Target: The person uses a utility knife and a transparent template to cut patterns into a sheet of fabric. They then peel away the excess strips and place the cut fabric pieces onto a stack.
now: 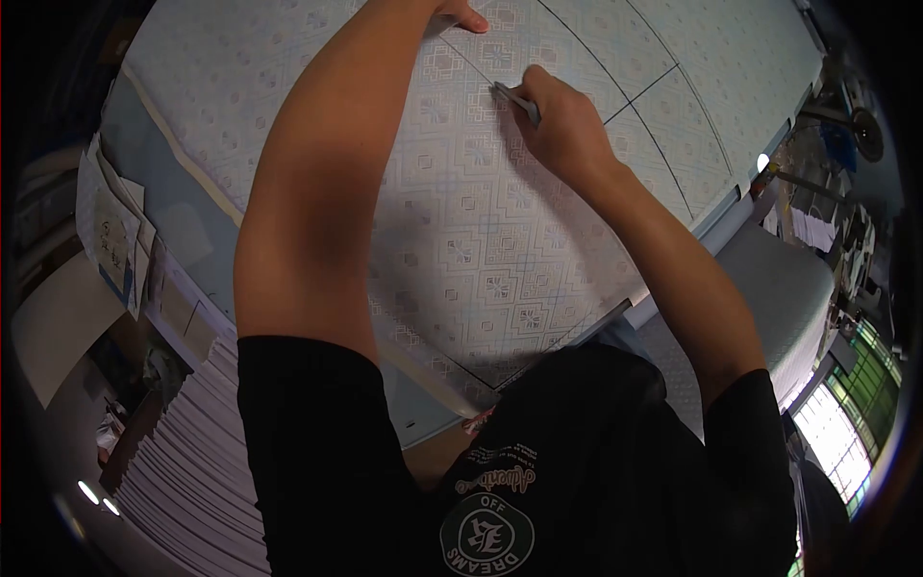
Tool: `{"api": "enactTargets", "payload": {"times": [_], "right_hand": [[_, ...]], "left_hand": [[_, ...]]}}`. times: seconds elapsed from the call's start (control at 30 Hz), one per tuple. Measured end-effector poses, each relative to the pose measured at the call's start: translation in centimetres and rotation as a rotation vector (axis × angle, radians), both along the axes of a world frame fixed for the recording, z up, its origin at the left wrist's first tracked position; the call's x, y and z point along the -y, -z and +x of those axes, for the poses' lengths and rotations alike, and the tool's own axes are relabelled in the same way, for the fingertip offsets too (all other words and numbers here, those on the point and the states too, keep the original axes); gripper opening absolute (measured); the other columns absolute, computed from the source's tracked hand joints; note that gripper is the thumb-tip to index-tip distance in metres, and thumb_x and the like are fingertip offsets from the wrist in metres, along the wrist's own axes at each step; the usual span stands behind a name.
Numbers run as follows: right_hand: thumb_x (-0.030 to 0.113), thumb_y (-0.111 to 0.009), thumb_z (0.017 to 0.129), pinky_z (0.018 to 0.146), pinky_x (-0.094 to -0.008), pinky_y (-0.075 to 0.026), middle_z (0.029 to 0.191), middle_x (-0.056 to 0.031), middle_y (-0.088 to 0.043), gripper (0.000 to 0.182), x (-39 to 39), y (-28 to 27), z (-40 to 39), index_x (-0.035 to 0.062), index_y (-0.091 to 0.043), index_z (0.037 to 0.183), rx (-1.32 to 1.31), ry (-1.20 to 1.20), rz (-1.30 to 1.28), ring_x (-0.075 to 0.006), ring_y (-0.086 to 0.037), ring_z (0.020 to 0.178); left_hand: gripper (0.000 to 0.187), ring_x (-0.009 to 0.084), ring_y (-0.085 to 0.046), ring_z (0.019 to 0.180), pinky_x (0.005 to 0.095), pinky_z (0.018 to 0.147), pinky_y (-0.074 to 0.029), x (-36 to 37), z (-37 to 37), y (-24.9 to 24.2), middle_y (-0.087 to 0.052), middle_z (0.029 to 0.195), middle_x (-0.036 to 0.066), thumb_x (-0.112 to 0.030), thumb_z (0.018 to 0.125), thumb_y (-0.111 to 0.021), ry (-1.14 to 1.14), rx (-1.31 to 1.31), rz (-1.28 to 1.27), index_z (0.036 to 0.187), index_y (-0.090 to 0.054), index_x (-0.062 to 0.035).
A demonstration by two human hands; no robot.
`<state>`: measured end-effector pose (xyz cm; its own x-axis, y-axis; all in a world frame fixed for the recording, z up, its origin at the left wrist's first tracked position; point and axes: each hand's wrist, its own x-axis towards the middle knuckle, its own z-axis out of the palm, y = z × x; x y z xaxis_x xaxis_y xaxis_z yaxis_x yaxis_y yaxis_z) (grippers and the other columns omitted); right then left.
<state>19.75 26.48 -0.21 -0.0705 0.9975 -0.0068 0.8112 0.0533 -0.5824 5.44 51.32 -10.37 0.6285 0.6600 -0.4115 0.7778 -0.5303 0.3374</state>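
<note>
My right hand (567, 120) is closed around a grey pen (519, 102), its tip on the pale patterned fabric (461, 202). A thin straight line runs across the fabric from near my left hand to the pen tip. At the top edge of the view, my left hand (461, 13) lies on the fabric with its thumb stretched out; the other fingers are out of frame or hidden. Dark curved and crossing lines (630, 103) mark the fabric to the right of the pen.
The fabric covers a blue-grey table (207, 260). Papers (120, 226) hang at its left side, above a large stack of folded white material (192, 462). A grey padded surface (769, 279) stands at the right, near a bright window (832, 433).
</note>
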Motion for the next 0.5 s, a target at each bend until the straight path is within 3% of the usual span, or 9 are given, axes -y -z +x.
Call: {"api": "enactTargets", "payload": {"times": [0.17,0.37,0.5], "right_hand": [[0.009,-0.069,0.090,0.071,-0.0498,-0.054,0.089,-0.0194,-0.071,0.019,-7.3,1.9,-3.8,0.0038,-0.058,0.104,-0.075,0.014,0.159,-0.0393,-0.069,0.081],[0.011,-0.070,0.092,0.072,-0.0478,-0.056,0.094,-0.0167,-0.073,0.022,-7.7,3.3,-3.8,0.0055,-0.059,0.110,-0.162,-0.020,0.321,-0.0390,-0.071,0.083],[0.017,-0.074,0.093,0.076,-0.0415,-0.058,0.101,-0.0134,-0.075,0.026,-3.8,2.7,-1.1,0.0084,-0.063,0.116,-0.328,0.021,0.128,-0.0335,-0.073,0.088]], "left_hand": [[0.055,0.0340,-0.057,0.131,0.0490,0.108,-0.046,-0.1,0.4,2.0,-0.061,0.141,0.015,-0.039,0.086,-0.079,-0.108,0.143,0.061,0.127,-0.067,-0.0059],[0.052,0.0337,-0.054,0.135,0.0505,0.111,-0.043,0.4,0.6,3.3,-0.059,0.144,0.015,-0.036,0.089,-0.077,-0.233,0.308,0.144,0.130,-0.066,-0.0063],[0.050,0.0336,-0.052,0.138,0.0515,0.113,-0.041,1.6,-0.1,2.2,-0.058,0.147,0.015,-0.034,0.091,-0.075,-0.324,0.404,0.223,0.132,-0.065,-0.0066]]}}
